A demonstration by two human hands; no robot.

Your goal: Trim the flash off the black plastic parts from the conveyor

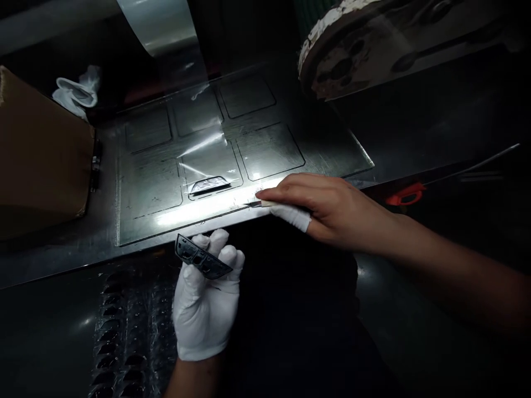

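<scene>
My left hand, in a white glove, grips a black plastic part between thumb and fingers, its moulded, ribbed side toward me. A thin craft knife is pinched in my right hand, which is bare apart from a white covering on the thumb. The blade points left, just over the front edge of a clear sheet marked with dark rounded outlines. On that sheet, beyond my left hand, lies a similar part with a shiny face.
A cardboard box stands at the left, with a crumpled white cloth behind it. A large wheel-like machine part overhangs the back right. An orange-red handle sits by the bench edge. A plastic tray of dark parts is below left.
</scene>
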